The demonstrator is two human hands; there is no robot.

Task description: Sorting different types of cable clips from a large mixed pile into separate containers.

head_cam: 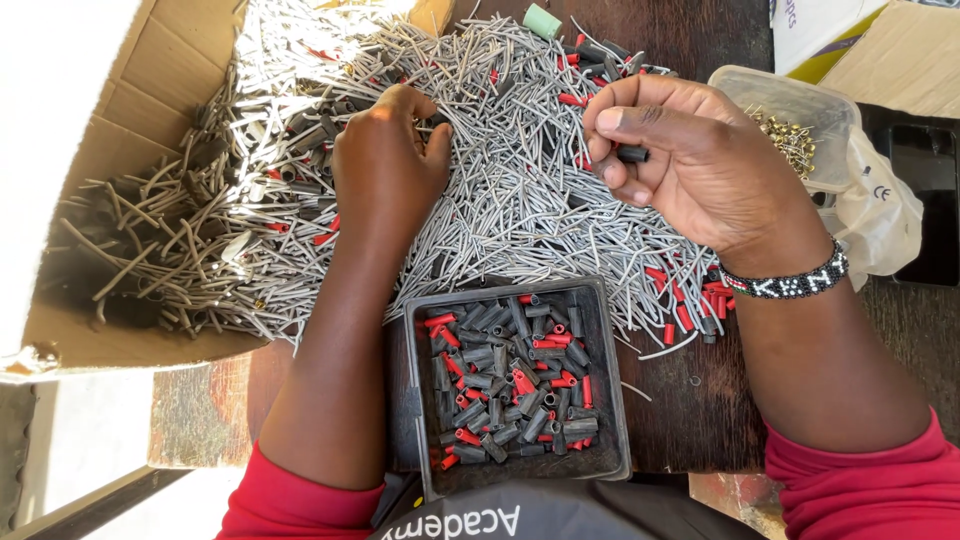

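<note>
A big heap of thin grey bent wire pieces point(520, 190) covers the dark wooden table and spills from a tipped cardboard box point(110, 130). My left hand point(390, 165) rests palm down on the heap, fingers dug into the wires. My right hand point(680, 150) is raised over the heap's right side, pinching a short dark sleeve point(632, 154) between thumb and fingers. Close to my body sits a black rectangular tray point(610, 400) filled with several dark grey and red sleeves point(510, 385).
A clear plastic tub point(800, 105) with small brass parts sits at the right, with a white plastic bag beside it. Red sleeves point(700, 300) lie loose at the heap's right edge. A pale green cap point(542, 20) lies at the top. A beaded bracelet point(790, 283) is on my right wrist.
</note>
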